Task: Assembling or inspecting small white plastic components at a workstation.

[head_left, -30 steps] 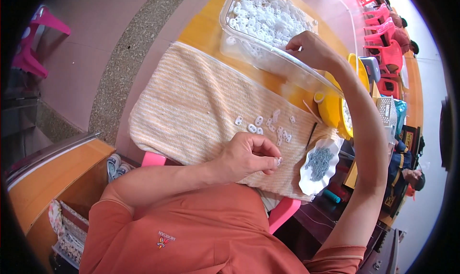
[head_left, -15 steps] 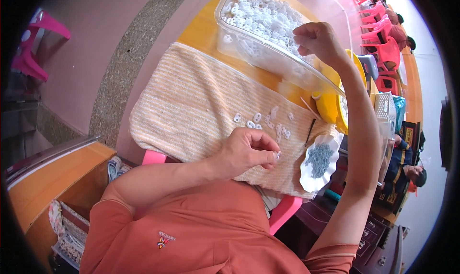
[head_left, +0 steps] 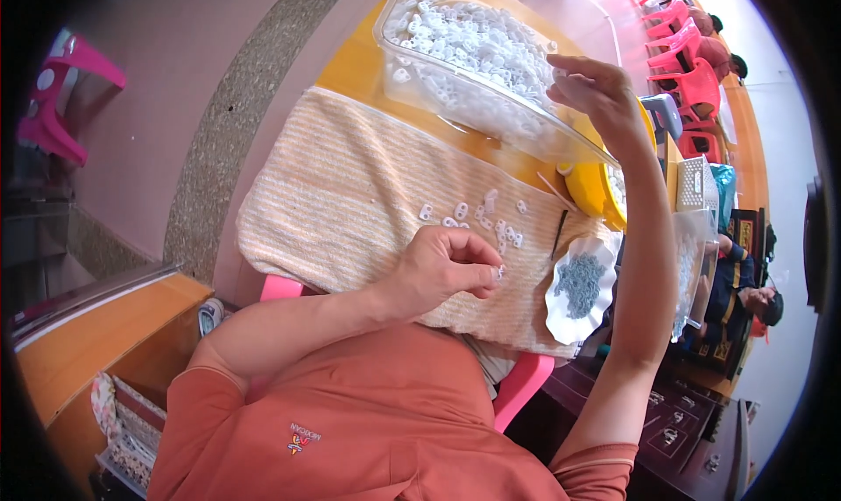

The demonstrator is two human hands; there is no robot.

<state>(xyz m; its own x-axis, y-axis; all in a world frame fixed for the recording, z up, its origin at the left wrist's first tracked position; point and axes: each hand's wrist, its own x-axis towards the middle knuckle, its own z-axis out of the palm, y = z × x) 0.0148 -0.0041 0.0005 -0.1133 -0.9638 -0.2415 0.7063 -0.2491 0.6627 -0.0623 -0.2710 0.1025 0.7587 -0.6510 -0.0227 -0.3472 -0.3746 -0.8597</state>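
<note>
Wooden tabletop (head_left: 357,72), striped towel (head_left: 324,186) alongside; above the towel our left hand (head_left: 438,269) clamps a small whitish piece (head_left: 500,272) between fingers (head_left: 477,278). Right hand (head_left: 604,102) near clear bin (head_left: 455,95); we cannot tell its grip.

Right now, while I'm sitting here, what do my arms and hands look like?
Your left hand and right hand are bare, with no gloves or watch visible. Both forearms are uncovered below the short rust-red sleeves, each with a thin paler line near its hem.
</note>
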